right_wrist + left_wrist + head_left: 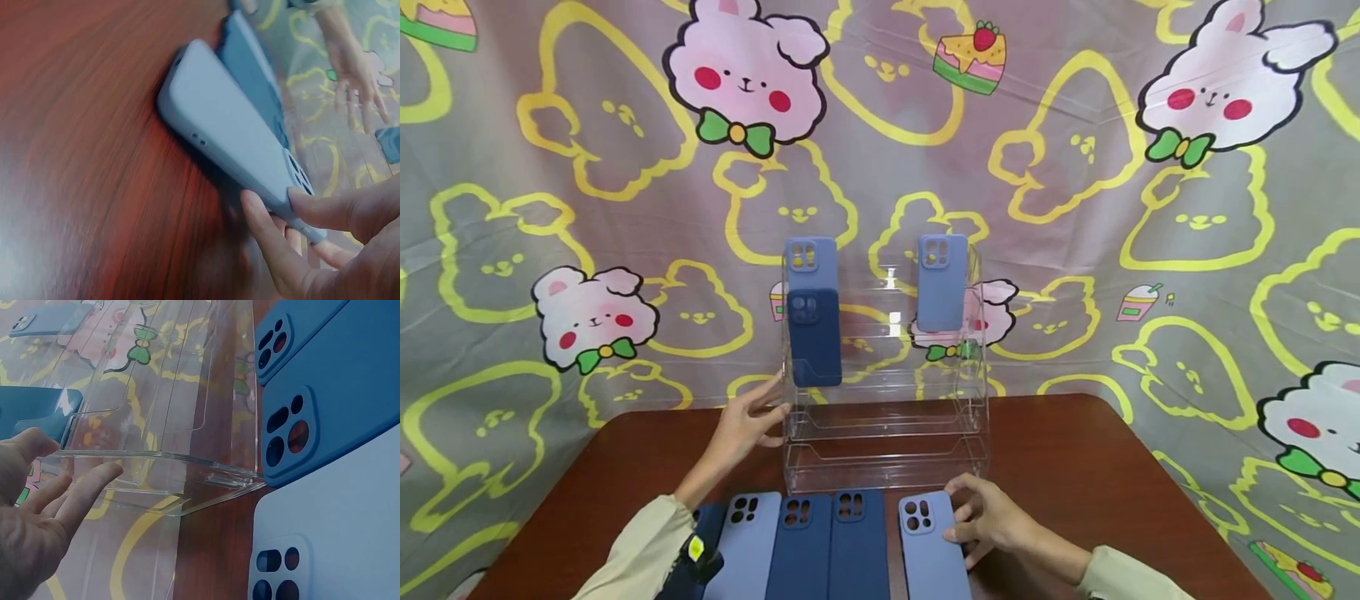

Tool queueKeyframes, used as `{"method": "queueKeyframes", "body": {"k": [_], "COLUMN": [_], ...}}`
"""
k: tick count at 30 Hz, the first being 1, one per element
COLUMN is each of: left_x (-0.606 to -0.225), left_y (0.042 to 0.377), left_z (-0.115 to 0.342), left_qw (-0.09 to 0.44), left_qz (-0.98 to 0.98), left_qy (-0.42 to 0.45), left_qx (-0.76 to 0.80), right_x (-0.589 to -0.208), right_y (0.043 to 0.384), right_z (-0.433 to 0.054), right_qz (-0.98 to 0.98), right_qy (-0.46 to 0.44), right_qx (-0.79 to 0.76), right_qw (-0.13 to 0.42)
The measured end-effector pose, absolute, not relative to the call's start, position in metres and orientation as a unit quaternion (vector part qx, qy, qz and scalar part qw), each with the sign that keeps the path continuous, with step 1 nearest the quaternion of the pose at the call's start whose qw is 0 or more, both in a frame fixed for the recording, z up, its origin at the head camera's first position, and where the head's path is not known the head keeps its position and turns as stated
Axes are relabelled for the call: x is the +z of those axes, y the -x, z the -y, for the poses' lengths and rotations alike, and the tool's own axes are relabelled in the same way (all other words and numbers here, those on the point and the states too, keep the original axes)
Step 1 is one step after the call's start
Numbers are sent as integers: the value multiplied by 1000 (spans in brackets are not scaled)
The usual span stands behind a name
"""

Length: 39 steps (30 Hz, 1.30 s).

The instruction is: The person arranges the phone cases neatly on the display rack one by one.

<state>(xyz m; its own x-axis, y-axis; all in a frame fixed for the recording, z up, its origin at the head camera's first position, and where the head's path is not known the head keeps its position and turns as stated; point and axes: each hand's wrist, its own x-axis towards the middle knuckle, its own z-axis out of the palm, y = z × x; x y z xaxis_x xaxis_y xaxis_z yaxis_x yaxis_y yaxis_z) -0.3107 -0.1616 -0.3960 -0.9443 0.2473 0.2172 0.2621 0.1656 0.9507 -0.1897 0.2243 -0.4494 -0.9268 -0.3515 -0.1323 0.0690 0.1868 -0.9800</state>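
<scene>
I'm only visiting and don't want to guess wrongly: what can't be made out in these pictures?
Head view: the lower part of the left light blue case on the clear rack, hidden by the dark blue case before it.
Head view: the lower ends of the dark blue pair below, cut off by the bottom edge.
Right wrist view: most of the blue case behind, hidden by the light case in the right hand.

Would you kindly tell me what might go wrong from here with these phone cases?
The right hand grips a light blue case near its camera end, so the far end might swing or slip. The neighbouring dark blue case lies close and could be knocked. The left hand is right at the side of the clear stand; a bump might unsettle the displayed dark case.
</scene>
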Motion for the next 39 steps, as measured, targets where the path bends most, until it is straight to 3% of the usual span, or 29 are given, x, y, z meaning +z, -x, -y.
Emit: {"method": "queueKeyframes", "body": {"k": [8,14,32,39], "left_x": [-398,-396,-399,-400], "left_y": [311,312,312,311], "left_z": [162,165,161,160], "left_qw": [7,9,13,10], "left_qz": [763,761,759,765], "left_qy": [167,170,167,161], "left_qx": [-625,-626,-629,-624], "right_x": [-437,-414,-349,-324], "right_y": [198,208,243,264], "right_z": [-225,-230,-237,-246], "right_qz": [-733,-732,-784,-806], "right_qy": [114,156,181,197], "right_qx": [-644,-641,-593,-549], "right_qw": [189,168,7,-102]}}
